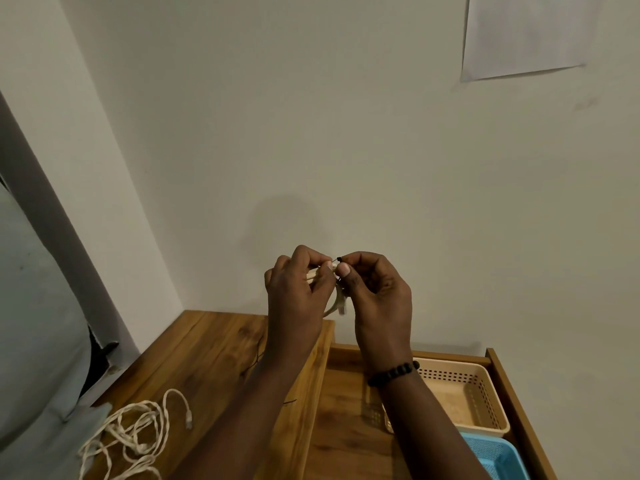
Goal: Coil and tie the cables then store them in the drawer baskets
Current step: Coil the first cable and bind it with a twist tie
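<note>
- While both hands are meeting at mid-frame against the wall (pixel 346 133), a coiled cable (pixel 334 306) is hanging between them, its loop dropping downward and its plug end (pixel 342 309) pointing down toward the drawer (pixel 346 393).
- The left hand (pixel 298 285) is gripping the coil's bundled strands (pixel 313 275), which are running roughly level from its fingers toward the left.
- The right hand (pixel 377 289) is pinching a thin black tie (pixel 337 259) between thumb and forefinger, right at the top of the coil, touching the left fingertips.
- Most of the coil is hiding behind the two hands; only an arc and the plug are showing in the gap below the thumbs, and how the tie is wrapping the strands is too small to make out.
- A loose cable (pixel 135 431) is lying tangled on the desk (pixel 207 341) at lower left, cut off by the bottom edge.
- In the open drawer at lower right, a beige basket (pixel 485 379) is sitting behind a blue basket (pixel 502 452), which is partly covered by the right forearm and cut off by the frame edge.
- A bead bracelet (pixel 393 373) is circling the right wrist.
</note>
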